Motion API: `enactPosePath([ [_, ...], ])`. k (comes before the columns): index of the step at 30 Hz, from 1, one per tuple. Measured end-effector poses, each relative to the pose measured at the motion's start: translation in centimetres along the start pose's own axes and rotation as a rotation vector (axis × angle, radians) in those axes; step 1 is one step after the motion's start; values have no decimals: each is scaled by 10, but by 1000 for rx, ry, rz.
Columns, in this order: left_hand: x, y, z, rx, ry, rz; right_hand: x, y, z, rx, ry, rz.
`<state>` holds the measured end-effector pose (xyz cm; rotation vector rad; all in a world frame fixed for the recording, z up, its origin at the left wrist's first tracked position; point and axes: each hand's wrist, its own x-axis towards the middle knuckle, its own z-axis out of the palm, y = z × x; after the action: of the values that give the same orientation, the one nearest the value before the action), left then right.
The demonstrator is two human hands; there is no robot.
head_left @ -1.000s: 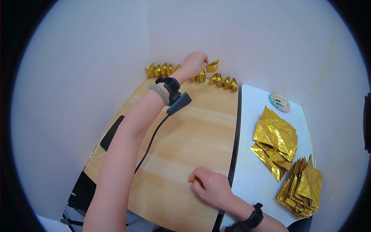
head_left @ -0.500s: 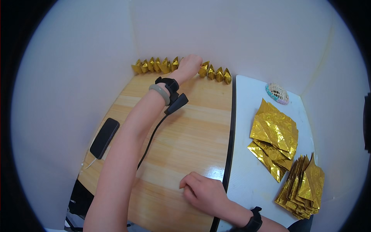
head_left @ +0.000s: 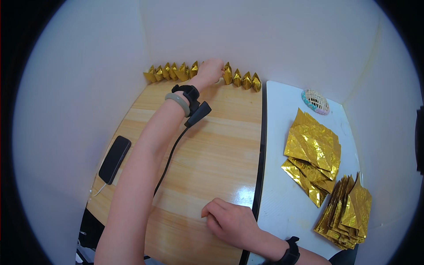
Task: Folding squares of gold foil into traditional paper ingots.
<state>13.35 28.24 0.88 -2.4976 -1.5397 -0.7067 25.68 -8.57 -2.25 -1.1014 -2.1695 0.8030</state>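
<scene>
Along the back wall stands a row of several folded gold paper ingots [head_left: 183, 71]. My left hand [head_left: 210, 70] reaches into this row, fingers curled and closed at a gold paper ingot [head_left: 227, 73] on its right side. The back of the hand hides the fingertips and part of the row. My right hand [head_left: 232, 223] rests near the front of the wooden table [head_left: 212, 154], its fingers curled in loosely with nothing seen in them. To its right, on the white surface, lie flat gold paper sheets [head_left: 316, 143] and a thick stack of folded gold paper [head_left: 346, 212].
A black phone [head_left: 115, 160] with a white cable lies at the left edge. From the left wrist's black strap, a black plug [head_left: 198, 115] and cord trail over the table. A small woven basket-like piece [head_left: 315, 101] sits at the back right. Pale walls [head_left: 265, 39] enclose the surfaces.
The ingot beside my left fingers was tilted and now stands more upright. My view has shifted slightly. The right hand stays in about the same place.
</scene>
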Motion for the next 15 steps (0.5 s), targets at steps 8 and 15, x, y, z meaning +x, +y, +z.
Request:
enactPosePath([
  [8,2,6,-3,94,62,67,0,-1,-1,-6,-24,11],
  [15,1,22,-9,111,8,49,0,1,-1,8,-11,0],
])
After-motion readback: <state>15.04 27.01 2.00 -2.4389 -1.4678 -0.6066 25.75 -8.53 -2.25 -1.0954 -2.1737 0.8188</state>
